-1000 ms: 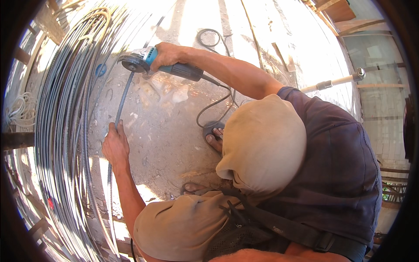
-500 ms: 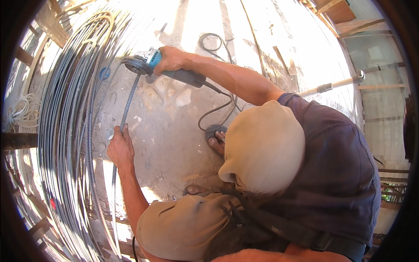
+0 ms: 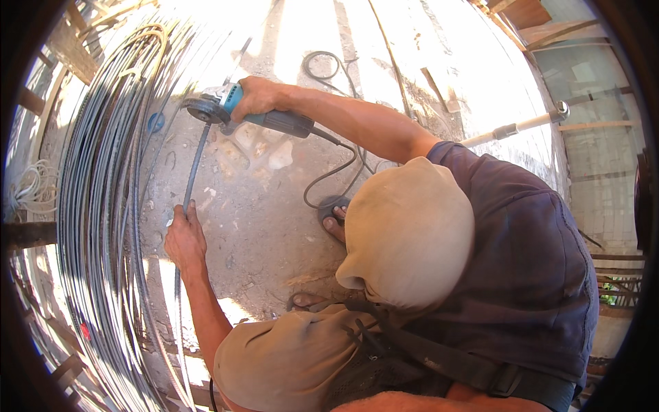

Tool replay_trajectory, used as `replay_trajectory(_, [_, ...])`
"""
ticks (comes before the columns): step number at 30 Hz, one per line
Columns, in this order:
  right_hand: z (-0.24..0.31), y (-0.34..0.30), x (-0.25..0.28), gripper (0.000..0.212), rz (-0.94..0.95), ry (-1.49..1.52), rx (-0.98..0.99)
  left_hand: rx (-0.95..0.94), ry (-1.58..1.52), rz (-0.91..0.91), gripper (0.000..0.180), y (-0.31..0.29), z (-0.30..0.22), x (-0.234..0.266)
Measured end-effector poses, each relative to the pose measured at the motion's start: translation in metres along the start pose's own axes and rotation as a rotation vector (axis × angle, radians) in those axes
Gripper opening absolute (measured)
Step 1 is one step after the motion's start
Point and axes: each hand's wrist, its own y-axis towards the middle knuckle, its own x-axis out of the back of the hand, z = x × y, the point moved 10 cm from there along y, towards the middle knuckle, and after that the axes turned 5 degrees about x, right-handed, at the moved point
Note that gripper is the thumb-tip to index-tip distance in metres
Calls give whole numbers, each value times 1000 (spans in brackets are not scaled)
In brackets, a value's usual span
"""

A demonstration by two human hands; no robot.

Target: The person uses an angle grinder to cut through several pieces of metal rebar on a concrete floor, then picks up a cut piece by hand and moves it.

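Observation:
My right hand [image 3: 257,98] is closed around the body of a blue and black angle grinder [image 3: 278,121]. The grinder's guard and head [image 3: 204,108] rest at a steel reinforcing bar [image 3: 195,163], and a stretch of grey rod shows beyond the head. Bright glare blurs the exact contact there. Nearer to me, my left hand [image 3: 185,240] grips the same bar, which runs on below the wrist beside my forearm. My bent knees in tan trousers [image 3: 412,230] stand close behind both hands.
A long bundle of steel bars [image 3: 96,206] lies along the left side. The grinder's black cord [image 3: 324,180] loops across the dusty ground near my foot [image 3: 334,221]. A small blue disc [image 3: 156,122] lies between bundle and grinder. At right is a pale pole [image 3: 515,130].
The whole view has shifted a little, so hands, grinder and ground all sit slightly farther left. Both grips look the same, and the grinder head stays at the bar.

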Motion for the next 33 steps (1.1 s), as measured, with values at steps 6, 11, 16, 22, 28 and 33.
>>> replay_trajectory(6, [0,1,-8,82,32,-9,6,-10,-8,-32,43,2,3,1])
replay_trajectory(11, [-4,3,-10,83,38,-27,0,-10,6,-23,45,2,2,0])
replay_trajectory(16, [-6,3,-12,82,45,-27,-11,-11,1,-20,46,0,0,0])
replay_trajectory(22, [-7,0,-6,75,-39,-77,26,-1,0,-28,45,-1,0,3])
replay_trajectory(28, [-12,0,-9,82,-27,-53,32,2,-12,-29,43,-1,-1,4])
replay_trajectory(33, [-9,3,-13,81,9,-53,20,-7,-11,-38,41,-3,1,3])
